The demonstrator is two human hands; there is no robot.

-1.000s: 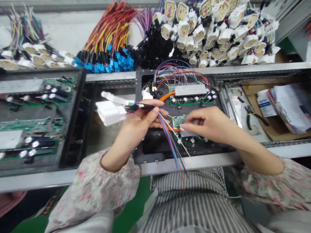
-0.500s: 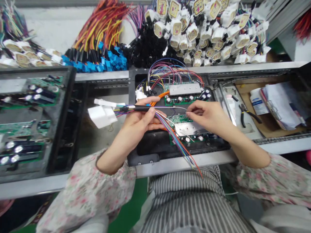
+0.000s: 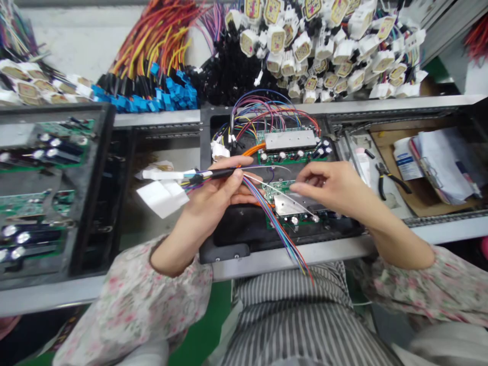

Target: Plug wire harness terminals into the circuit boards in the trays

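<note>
My left hand [image 3: 219, 195] is closed around the black sleeve [image 3: 223, 173] of a wire harness, its thumb pressing from above. White connectors [image 3: 163, 197] stick out to the left of that hand. From its right side hangs a fan of coloured wires [image 3: 276, 221], reaching past the bench edge. A white wire [image 3: 282, 193] slants apart from them, and a thin pale-ended wire [image 3: 272, 167] curves rightward. Right of these wires, my right hand [image 3: 324, 185] holds its thumb and forefinger close together in a pinch. Whether anything lies between those fingertips cannot be seen. Beneath both hands are circuit boards [image 3: 290, 141] in a black tray [image 3: 232, 231].
Another black tray [image 3: 93, 203] with boards stands left. Behind are orange and yellow wires with blue connectors [image 3: 177, 91] and a heap of white connectors [image 3: 303, 48]. Pliers [image 3: 392, 179] and papers [image 3: 438, 162] lie right. The metal bench edge [image 3: 267, 264] runs in front.
My right hand has moved slightly down and right, away from the thin wire, whose end now curves free. The white connectors at my left hand have tilted downward a little.
</note>
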